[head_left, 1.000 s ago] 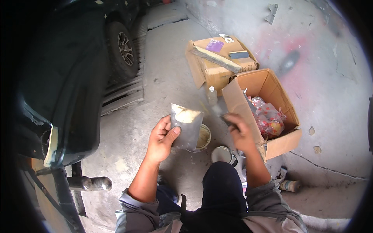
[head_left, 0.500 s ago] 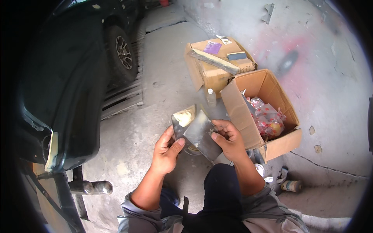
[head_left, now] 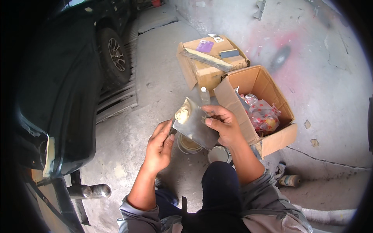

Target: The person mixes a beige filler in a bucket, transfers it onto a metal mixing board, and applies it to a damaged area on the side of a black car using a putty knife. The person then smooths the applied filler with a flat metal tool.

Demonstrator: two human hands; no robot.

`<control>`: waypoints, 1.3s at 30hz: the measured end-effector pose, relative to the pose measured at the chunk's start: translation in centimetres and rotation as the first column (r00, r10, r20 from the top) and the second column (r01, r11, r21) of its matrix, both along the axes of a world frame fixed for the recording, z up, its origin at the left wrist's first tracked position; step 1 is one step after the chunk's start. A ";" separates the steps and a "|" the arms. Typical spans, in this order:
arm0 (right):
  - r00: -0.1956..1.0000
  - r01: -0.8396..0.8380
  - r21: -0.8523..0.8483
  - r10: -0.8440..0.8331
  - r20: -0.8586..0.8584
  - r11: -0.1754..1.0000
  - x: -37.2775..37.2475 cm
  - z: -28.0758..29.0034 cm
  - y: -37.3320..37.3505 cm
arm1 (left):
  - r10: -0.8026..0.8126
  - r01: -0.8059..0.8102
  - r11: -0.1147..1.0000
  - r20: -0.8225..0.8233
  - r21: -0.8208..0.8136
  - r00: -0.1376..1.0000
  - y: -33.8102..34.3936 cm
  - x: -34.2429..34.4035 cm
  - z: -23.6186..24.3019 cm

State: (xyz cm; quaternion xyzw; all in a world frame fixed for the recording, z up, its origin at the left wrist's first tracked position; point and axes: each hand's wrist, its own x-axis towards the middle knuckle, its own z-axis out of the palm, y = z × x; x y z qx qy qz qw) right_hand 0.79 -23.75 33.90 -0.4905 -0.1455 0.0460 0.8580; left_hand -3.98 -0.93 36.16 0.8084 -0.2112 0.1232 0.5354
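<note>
The right hand [head_left: 224, 123] has its thumb and fingers pinched shut on a thin, flat, grey plate with straight sides [head_left: 200, 128]. The plate is up in the air in front of the person's knees, tilted, with one corner pointing up. Its face is smooth and a bit shiny, with cloudy smears and darker grey low down. A thick, lumpy blob of cream-coloured paste [head_left: 182, 113] sits near its top left corner. It looks soft, with folds like frosting.

The left hand [head_left: 157, 149] is partly curled. Its thumb and fingers hold a thin, dark, flat piece [head_left: 173, 128], seen almost from its edge, so I cannot tell its whole shape. It is right by the left edge of the grey plate, and I cannot tell if they touch.

Below the plate, on the rough grey concrete floor [head_left: 116, 151], is a round, see-through tub with tan stuff inside [head_left: 189, 144]. Beside it is a round can with a pale grey top [head_left: 218, 154]. A clear bottle with a white cap [head_left: 204, 97] stands near an open brown cardboard box [head_left: 234, 110]. In the box lies a crinkly, see-through plastic bag with red marks [head_left: 264, 116].
</note>
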 end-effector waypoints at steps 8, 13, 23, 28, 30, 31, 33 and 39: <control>0.999 0.030 0.161 -0.036 0.035 0.987 1.3 0.0 -0.4 | -0.141 0.144 0.961 -0.028 0.236 0.990 -0.5 0.1 -0.8; 0.861 0.241 0.047 -0.236 0.451 0.969 -0.3 3.6 -1.7 | -0.324 0.034 0.876 -0.535 -0.481 0.780 2.1 0.7 -1.6; 0.625 0.337 -0.443 0.154 0.765 0.831 -3.1 3.6 -1.0 | -0.527 0.132 0.722 -0.417 -0.679 0.740 2.9 0.8 -2.8; 0.582 0.409 -0.484 0.187 0.791 0.773 -2.5 2.1 -1.6 | -0.485 0.160 0.794 -0.453 -0.587 0.748 2.8 0.6 -2.3; 0.577 0.429 -0.502 0.199 0.792 0.751 -2.4 1.6 -1.9 | -0.472 0.157 0.817 -0.486 -0.555 0.735 2.9 0.6 -2.5; 0.570 0.437 -0.504 0.204 0.796 0.746 -2.4 1.4 -2.0 | -0.464 0.155 0.828 -0.504 -0.539 0.728 3.0 0.6 -2.6; 0.577 0.449 -0.521 0.210 0.790 0.726 -2.3 1.0 -2.3 | -0.459 0.160 0.830 -0.492 -0.534 0.740 2.9 0.6 -2.6; 0.821 0.347 -0.579 0.060 0.568 0.737 -2.3 -2.0 -3.8 | -0.487 0.047 0.626 -0.344 -0.778 0.803 1.7 0.4 -1.6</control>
